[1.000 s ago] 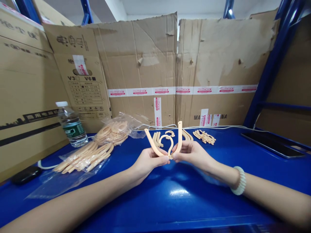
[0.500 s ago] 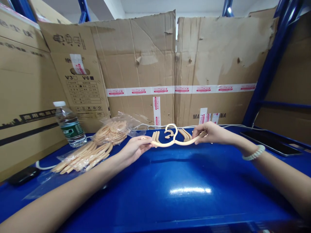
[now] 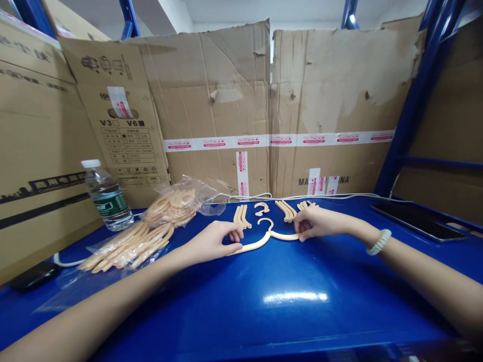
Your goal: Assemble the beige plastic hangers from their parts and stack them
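A beige plastic hanger (image 3: 264, 240) with a small hook on top lies spread out on the blue table (image 3: 287, 296). My left hand (image 3: 215, 241) pinches its left arm end against the table. My right hand (image 3: 315, 223) grips the right arm end, fingers curled around it. Just behind the hanger lie loose beige parts: curved arms on the left (image 3: 240, 215), a small hook (image 3: 261, 207), more curved arms (image 3: 287, 210) and a pile partly hidden by my right hand.
Two clear bags of beige parts (image 3: 151, 226) lie at the left, beside a water bottle (image 3: 106, 196). A black phone (image 3: 32, 274) sits at the far left, a dark tablet (image 3: 418, 221) at the right. Cardboard boxes (image 3: 264, 110) wall the back; a white cable runs along them.
The hanger was folded upright between my hands, then opened out wide. It has come down from the air onto the table, both hands still holding its ends.
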The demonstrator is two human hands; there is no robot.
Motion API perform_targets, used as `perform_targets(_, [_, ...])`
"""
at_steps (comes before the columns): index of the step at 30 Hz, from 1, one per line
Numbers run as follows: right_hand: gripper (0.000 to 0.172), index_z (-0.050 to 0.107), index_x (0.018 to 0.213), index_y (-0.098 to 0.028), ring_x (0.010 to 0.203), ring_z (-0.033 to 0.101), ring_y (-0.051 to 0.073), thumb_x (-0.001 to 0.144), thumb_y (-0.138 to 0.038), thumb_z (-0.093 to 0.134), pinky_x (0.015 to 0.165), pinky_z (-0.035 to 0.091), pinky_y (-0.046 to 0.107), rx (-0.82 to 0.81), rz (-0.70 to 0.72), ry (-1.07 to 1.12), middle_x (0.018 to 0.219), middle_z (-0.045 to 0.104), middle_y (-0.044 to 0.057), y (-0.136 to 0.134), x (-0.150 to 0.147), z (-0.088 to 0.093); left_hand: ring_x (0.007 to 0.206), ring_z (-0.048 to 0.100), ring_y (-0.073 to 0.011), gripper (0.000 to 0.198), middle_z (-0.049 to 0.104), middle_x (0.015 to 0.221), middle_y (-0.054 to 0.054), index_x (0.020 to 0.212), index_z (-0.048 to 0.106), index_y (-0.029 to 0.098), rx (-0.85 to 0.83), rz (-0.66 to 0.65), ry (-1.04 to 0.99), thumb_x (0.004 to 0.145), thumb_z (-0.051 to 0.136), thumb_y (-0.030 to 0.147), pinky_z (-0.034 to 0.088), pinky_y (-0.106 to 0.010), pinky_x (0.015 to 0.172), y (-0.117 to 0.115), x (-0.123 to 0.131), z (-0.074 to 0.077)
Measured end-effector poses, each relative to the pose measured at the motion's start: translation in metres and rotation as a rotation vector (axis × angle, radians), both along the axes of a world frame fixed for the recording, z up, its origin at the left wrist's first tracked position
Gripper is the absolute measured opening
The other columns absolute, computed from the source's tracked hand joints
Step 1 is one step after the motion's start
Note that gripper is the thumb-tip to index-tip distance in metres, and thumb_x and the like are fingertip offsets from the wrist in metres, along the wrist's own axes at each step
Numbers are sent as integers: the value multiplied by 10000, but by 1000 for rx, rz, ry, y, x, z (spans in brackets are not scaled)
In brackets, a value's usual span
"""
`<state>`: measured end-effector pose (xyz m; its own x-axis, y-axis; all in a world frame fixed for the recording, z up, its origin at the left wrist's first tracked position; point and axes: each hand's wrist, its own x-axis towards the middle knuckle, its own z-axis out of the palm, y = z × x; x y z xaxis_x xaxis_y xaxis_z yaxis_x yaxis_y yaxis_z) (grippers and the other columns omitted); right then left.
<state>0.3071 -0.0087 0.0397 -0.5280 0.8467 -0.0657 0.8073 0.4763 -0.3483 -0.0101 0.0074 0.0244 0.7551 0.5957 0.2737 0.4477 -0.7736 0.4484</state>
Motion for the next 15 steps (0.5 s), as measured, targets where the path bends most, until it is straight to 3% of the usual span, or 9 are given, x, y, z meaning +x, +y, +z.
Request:
perform_targets(2, [162,683,791,-144,659,626,177,734,-296,673,585,440,238,-9,-24,12,699,669,37,0,-2,-1,737,624,-156,102,677,818,-19,878,644,168,81,-10,43,817,563,171,459,-259,699,2,-1,-4])
perform_targets(6, [121,686,792,-158,669,637,183,737,-264,664,600,440,247,63,-39,-20,708,681,33,0,-5,-2,808,612,-208,176,680,861,-46,851,664,193,273,89,68,836,502,129,441,-313,745,8,-3,-9])
perform_targets(9, [98,691,790,-169,679,639,185,746,-246,650,599,431,252,97,-18,-35,717,684,31,-1,-6,-3,883,597,-243,168,685,913,-66,884,687,220,285,109,-70,827,541,160,420,-351,821,-12,4,0])
perform_targets(11, [92,687,786,-166,684,638,185,752,-237,639,596,429,252,85,-15,-28,719,681,34,-1,-6,-2,913,598,-247,161,690,915,-67,889,699,239,147,57,-200,838,551,204,417,-356,856,-44,10,10])
perform_targets(12, [91,683,785,-164,682,637,185,754,-234,635,594,428,252,75,-15,-25,717,677,35,-1,-7,-2,904,609,-231,169,693,916,-57,893,704,257,3,5,-268,855,541,238,426,-344,860,-64,13,14])
perform_targets(15, [91,674,779,-156,669,627,180,756,-236,638,590,421,252,60,-9,-21,701,664,34,-1,-8,-1,902,642,-254,252,708,935,-51,984,713,343,-666,-279,-273,836,547,462,474,-372,807,-119,13,16])
